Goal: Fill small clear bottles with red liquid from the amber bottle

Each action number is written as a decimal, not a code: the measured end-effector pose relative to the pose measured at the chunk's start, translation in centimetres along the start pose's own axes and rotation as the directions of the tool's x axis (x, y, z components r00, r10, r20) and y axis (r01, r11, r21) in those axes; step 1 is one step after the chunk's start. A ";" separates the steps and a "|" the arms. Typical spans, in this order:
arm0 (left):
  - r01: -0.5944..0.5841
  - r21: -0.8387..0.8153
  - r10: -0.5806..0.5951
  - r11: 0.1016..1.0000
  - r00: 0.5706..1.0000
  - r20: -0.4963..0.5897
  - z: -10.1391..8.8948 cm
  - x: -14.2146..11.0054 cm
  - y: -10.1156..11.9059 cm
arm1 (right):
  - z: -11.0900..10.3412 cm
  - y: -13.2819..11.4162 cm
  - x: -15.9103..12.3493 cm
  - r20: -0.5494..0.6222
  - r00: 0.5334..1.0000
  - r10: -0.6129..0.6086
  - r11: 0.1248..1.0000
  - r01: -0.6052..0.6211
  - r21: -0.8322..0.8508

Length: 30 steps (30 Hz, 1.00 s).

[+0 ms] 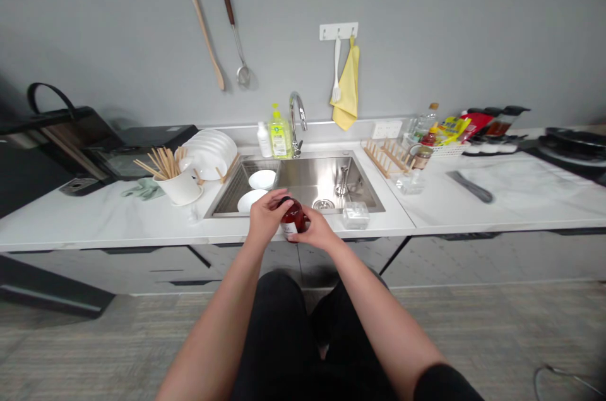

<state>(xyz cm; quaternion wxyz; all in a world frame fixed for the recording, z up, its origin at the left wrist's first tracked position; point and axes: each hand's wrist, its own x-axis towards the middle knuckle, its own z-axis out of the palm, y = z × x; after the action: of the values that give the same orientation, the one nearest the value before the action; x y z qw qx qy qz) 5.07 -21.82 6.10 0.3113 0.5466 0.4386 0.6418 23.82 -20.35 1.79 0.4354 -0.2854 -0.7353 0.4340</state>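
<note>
A dark red glass bottle (292, 218) with a black cap and a white label stands at the front edge of the steel sink (326, 183). My left hand (264, 218) grips it from the upper left, with the fingers over the cap. My right hand (318, 230) wraps the bottle's right side. Between them the hands hide most of the cap and part of the label. Two white plates (262, 179) lean in the sink's left side on a wire rack, just beyond my left hand.
Behind the sink stand a faucet (297, 123), a yellow dish soap bottle (280, 136) and stacked white plates (208, 153). A cup of wooden chopsticks (180, 186) is on the left; a clear plastic box (355, 215) sits on the sink's right edge. A wooden rack (387, 158) and a knife sharpener (471, 186) lie right.
</note>
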 end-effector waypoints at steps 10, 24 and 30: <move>-0.003 0.492 -0.033 0.871 0.997 0.066 -5.9 1.9 -3.8 | -8.8 -4.1 -8.6 -0.289 0.956 0.055 0.998 -0.051 0.022; -0.224 0.804 0.010 0.550 0.965 0.262 -7.1 0.9 -8.7 | -33.1 3.3 -15.7 -0.837 0.541 0.081 0.887 -0.422 -0.187; -0.246 0.821 -0.013 0.515 0.955 0.295 -7.1 0.9 -8.1 | -36.4 6.3 -15.9 -0.895 0.442 0.052 0.800 -0.555 -0.228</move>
<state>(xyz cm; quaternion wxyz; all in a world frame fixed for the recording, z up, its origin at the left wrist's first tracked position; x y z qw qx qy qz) -2.67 -19.18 -1.01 0.0162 0.7371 0.6118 0.2865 63.74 -15.96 -1.17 0.5617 -0.6941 -0.4378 0.1049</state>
